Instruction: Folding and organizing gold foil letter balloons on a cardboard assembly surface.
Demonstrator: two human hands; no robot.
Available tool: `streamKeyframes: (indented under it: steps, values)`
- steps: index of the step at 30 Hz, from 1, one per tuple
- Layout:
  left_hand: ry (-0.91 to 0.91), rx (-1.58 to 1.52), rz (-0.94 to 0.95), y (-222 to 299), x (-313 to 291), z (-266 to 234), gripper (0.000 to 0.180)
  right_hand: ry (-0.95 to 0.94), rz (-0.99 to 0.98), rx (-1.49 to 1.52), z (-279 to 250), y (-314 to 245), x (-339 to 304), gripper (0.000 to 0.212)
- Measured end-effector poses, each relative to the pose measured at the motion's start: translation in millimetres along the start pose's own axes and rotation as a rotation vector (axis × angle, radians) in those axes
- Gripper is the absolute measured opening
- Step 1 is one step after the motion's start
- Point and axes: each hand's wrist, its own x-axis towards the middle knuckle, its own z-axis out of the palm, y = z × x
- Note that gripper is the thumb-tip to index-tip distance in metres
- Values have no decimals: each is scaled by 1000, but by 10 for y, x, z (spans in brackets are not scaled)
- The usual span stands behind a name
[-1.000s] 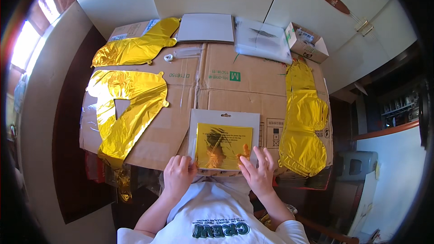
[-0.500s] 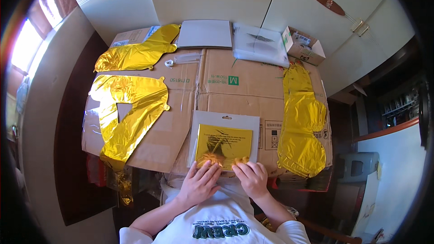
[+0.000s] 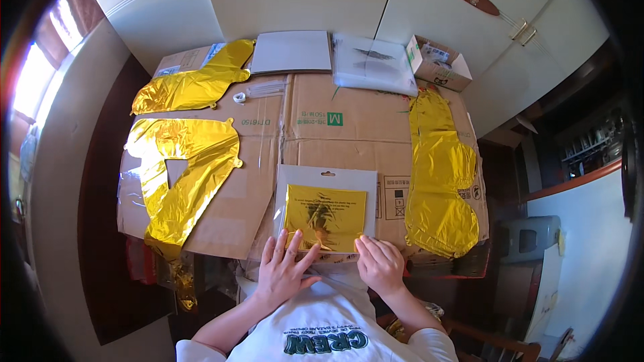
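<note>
In front of me lies a clear plastic packet (image 3: 327,173) with a white backing and a hang hole at its top. Inside it, a folded gold foil balloon (image 3: 329,209) shows as a shiny rectangle with dark print across it. My left hand (image 3: 283,269) rests palm down with spread fingers, their tips touching the packet's lower left edge. At the lower right corner my right hand (image 3: 381,265) has its fingers curled together, pinching the packet's edge; the fingertips partly cover the gold there.
Flat gold foil balloons lie on the cardboard: one four-shaped (image 3: 194,161), one at far left (image 3: 194,80), one at right (image 3: 439,174). Along the back are a white board stack (image 3: 291,51), clear plastic bags (image 3: 372,67) and a small open carton (image 3: 439,64). White cabinets stand behind.
My left fingers have spread and shifted left across the packet's lower edge. My right fingers have drawn together at its right corner. The gold foil now lies flatter, and the view has shifted slightly.
</note>
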Motion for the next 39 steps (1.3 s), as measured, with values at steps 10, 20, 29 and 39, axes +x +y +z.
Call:
streamKeyframes:
  steps: [10, 20, 29, 39]
  values:
    - [76, 51, -38, 0, -74, 89, 71, -64, 122, -42, -82, -159, -191, 36]
    - [483, 8, 148, -277, -320, 146, 18, 29, -141, 268, -217, -330, -782, 13]
    - [763, -933, -48, -198, -348, -32, 5, 386, 394, 1037, -358, -189, -741, 93]
    - [226, -2095, -227, 281, -434, 176, 36, -152, 457, 1568, -660, -110, -450, 55]
